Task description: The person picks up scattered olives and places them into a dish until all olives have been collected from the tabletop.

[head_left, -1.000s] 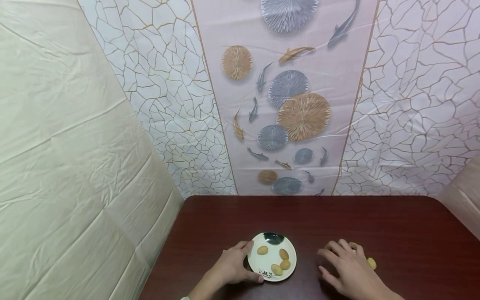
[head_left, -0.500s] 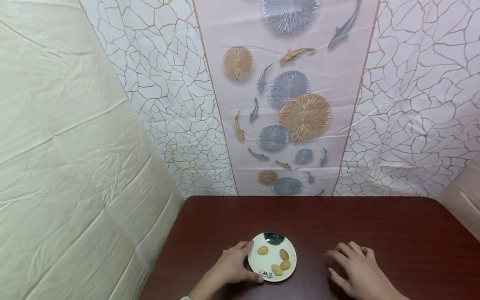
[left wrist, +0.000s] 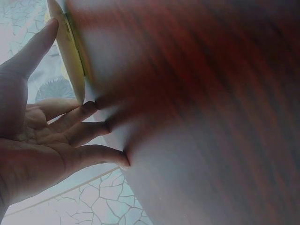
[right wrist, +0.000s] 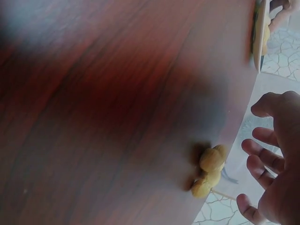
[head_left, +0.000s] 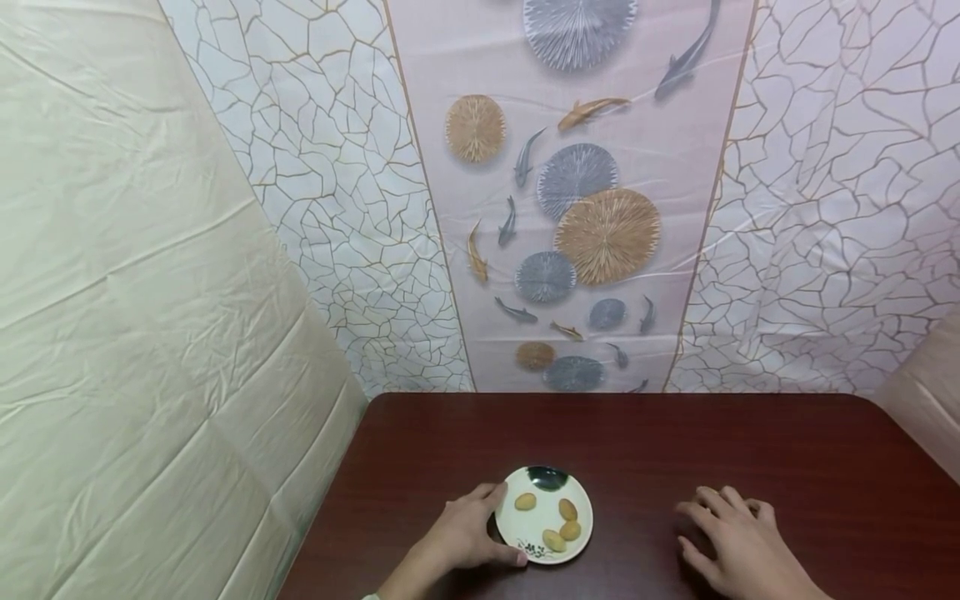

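Head view puts the right hand [head_left: 738,542] low over the right part of the worktop [head_left: 630,442], its grip loosely spread, fingers bent, with nothing seen between them. Right wrist view agrees: a gap separates the fingertips from a small cluster of yellow pieces [right wrist: 212,160] lying against one another on the wood. From above I cannot see that cluster, as the hand covers it.

Over the last second the right hand has shifted further right; yellow showed past its fingers at the start, and now none does. I judge that the hand is better placed over the loose pieces, but none is held, so the work there stands as it was.

The left hand [head_left: 472,525] has not moved. Its grip spans the edge of a small round plate [head_left: 531,523], thumb on the near rim and forefinger on the far side, with the other fingertips down on the worktop in left wrist view. I take it as steadying. Four yellow ovals [head_left: 567,509] lie on the plate, one by itself on the left and three grouped to the right, unchanged.

Behind everything hangs a cloth [head_left: 607,237] printed with fish and discs.
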The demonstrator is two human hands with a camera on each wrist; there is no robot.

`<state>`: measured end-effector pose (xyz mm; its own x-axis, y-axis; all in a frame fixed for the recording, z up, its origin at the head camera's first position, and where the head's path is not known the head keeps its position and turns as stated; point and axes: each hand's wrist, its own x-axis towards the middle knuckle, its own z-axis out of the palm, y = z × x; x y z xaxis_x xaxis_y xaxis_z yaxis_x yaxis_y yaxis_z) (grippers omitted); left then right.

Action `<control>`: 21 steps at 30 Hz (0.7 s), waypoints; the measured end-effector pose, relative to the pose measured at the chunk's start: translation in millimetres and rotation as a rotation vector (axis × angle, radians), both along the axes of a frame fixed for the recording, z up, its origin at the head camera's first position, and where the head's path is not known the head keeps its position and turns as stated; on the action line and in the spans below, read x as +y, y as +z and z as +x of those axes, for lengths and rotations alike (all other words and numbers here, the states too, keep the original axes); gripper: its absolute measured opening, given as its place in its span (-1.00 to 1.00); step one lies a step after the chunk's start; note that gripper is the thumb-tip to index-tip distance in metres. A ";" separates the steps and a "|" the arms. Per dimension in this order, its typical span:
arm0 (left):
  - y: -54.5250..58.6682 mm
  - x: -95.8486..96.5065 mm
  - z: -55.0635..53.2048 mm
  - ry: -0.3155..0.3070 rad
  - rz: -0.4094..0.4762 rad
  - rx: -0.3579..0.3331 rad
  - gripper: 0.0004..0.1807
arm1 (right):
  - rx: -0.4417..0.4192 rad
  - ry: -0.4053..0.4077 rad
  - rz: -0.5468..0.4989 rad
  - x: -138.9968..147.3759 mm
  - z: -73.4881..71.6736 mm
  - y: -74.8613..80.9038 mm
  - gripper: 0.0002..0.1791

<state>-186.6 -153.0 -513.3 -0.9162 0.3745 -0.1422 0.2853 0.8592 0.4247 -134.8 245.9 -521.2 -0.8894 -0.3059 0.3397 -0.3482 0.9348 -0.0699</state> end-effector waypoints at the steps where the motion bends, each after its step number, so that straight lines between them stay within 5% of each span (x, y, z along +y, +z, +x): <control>1: -0.1 0.0 0.0 -0.001 0.001 0.003 0.29 | -0.004 -0.009 0.003 1.3 0.2 -0.2 -0.61; 21: -0.6 -0.9 1.0 -0.002 0.009 0.002 0.29 | -0.150 -0.069 0.049 16.1 -4.3 -7.8 -0.71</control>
<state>-185.6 -153.9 -513.9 -0.9160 0.3773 -0.1365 0.2877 0.8548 0.4319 -139.1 262.0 -529.1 -0.9485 -0.2551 0.1877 -0.2719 0.9598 -0.0695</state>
